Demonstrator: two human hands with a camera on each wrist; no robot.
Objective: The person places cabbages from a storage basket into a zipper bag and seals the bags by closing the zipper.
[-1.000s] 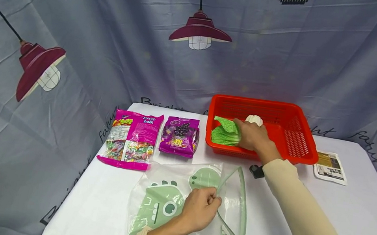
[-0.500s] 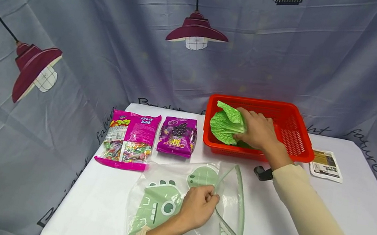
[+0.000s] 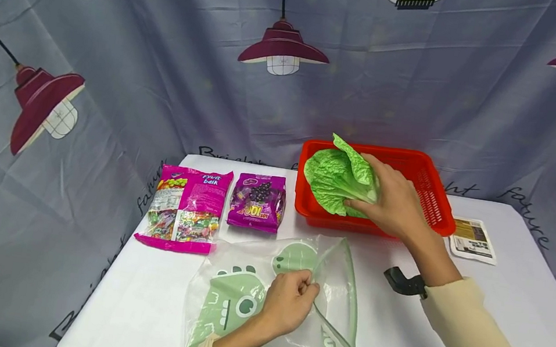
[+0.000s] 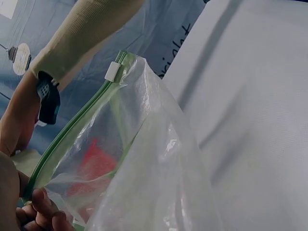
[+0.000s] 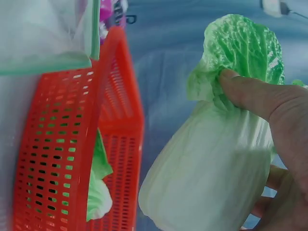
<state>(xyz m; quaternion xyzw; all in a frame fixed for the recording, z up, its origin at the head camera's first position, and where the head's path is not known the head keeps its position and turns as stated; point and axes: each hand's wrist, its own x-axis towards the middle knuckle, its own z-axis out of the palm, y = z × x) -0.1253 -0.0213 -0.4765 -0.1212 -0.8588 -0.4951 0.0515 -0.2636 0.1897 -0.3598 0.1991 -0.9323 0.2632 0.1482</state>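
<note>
My right hand (image 3: pixel 397 204) grips a Chinese cabbage (image 3: pixel 336 175), raised over the left part of the red plastic basket (image 3: pixel 441 233). In the right wrist view, the thumb presses by the leafy green end of the cabbage (image 5: pixel 207 163), and its pale base hangs away from the hand. My left hand (image 3: pixel 290 301) pinches the green zip edge of a clear slider bag (image 3: pixel 237 285) printed with green cartoon figures. The bag's mouth gapes toward the right, with a white slider (image 4: pixel 112 71) at one end of the zip.
Another green-and-white vegetable (image 5: pixel 98 197) lies inside the basket. A pink candy bag (image 3: pixel 186 208) and a purple packet with a grape picture (image 3: pixel 257 201) lie at the left of the white table (image 3: pixel 134 307). A small printed packet (image 3: pixel 473 240) sits right of the basket.
My right hand has lifted the Chinese cabbage up from inside the basket. My left hand has kept its pinch on the bag's edge. The view has shifted slightly.
</note>
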